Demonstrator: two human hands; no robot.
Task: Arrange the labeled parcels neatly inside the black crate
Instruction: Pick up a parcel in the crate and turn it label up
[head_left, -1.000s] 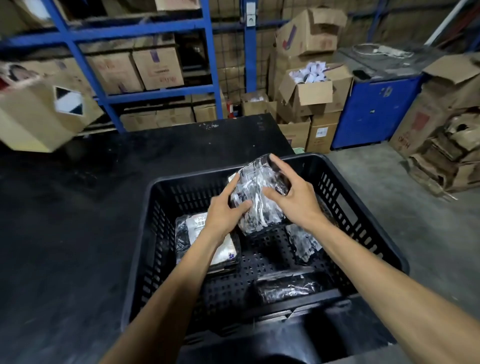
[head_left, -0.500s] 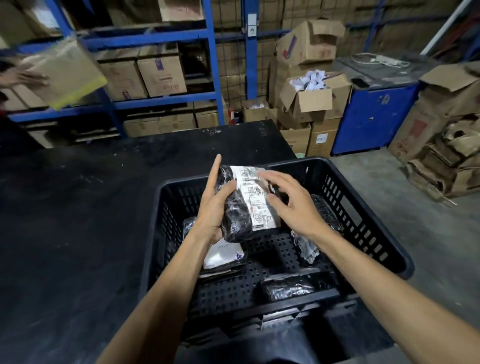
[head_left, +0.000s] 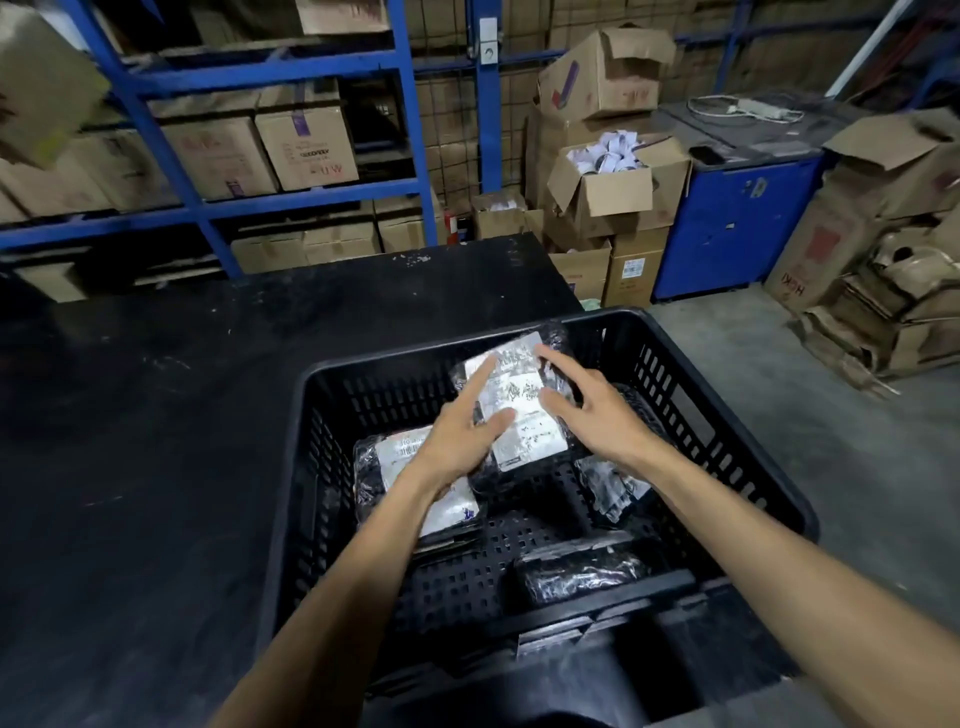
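- My left hand (head_left: 457, 441) is spread flat, fingers loose, resting against the left edge of a black plastic-wrapped parcel with a white printed label (head_left: 511, 410); it grips nothing.
- My right hand (head_left: 592, 410) is likewise splayed open, fingertips on the parcel's right side, not closed round it.
- That parcel lies label-up at the far end of the black slotted plastic crate (head_left: 727, 431).
- A second labeled black parcel (head_left: 395, 462) lies at the crate's left, partly under my left wrist; a small glossy black packet (head_left: 582, 571) sits near the front wall.
- The crate rests on a scuffed black tabletop (head_left: 156, 441).
- Beyond stand blue steel shelving (head_left: 405, 104) with brown cardboard boxes (head_left: 306, 140), a blue cabinet (head_left: 737, 223) and a grey concrete floor (head_left: 857, 467).
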